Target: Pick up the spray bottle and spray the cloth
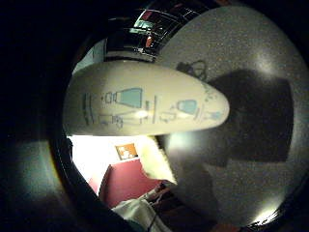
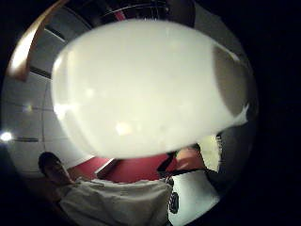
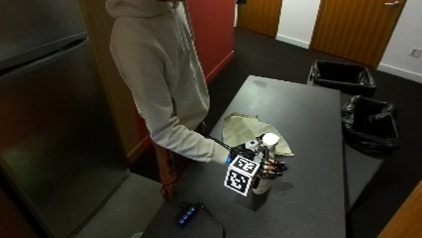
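Outside view: your right hand holds the white spray bottle upright above the bench; the cloth lies at eleven o'clock, just beyond.

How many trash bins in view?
2. One black-lined bin stands on the floor past the table's far end; the other sits beside the table's side, nearer the camera. More could be out of frame.

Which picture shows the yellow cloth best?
The outside view: the whole cloth lies crumpled on the table, behind the spray bottle that the right hand grips. Each palm view shows only a small piece of it beside the bottle.
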The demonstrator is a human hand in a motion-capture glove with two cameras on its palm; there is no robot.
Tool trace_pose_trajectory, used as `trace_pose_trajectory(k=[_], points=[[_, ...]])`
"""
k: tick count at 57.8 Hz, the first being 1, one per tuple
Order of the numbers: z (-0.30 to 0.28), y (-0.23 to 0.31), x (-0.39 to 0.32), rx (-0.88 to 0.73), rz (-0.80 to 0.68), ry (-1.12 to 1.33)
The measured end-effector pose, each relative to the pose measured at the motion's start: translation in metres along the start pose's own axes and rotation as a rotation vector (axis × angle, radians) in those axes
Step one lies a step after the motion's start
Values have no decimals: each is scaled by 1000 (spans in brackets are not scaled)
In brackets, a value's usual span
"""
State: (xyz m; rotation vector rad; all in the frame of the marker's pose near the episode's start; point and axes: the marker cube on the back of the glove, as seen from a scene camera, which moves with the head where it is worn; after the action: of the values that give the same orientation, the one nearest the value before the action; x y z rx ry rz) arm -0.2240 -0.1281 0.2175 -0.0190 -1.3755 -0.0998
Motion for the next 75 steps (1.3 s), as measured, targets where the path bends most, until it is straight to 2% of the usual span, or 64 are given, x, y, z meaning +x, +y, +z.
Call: trace_pose_trajectory(k=[19, 36, 62, 75], points=[[10, -19, 3, 125, -7, -24], [17, -29, 0, 155, -4, 10], [28, -19, -30, 110, -48, 85], [38, 6, -65, 67, -123, 257]])
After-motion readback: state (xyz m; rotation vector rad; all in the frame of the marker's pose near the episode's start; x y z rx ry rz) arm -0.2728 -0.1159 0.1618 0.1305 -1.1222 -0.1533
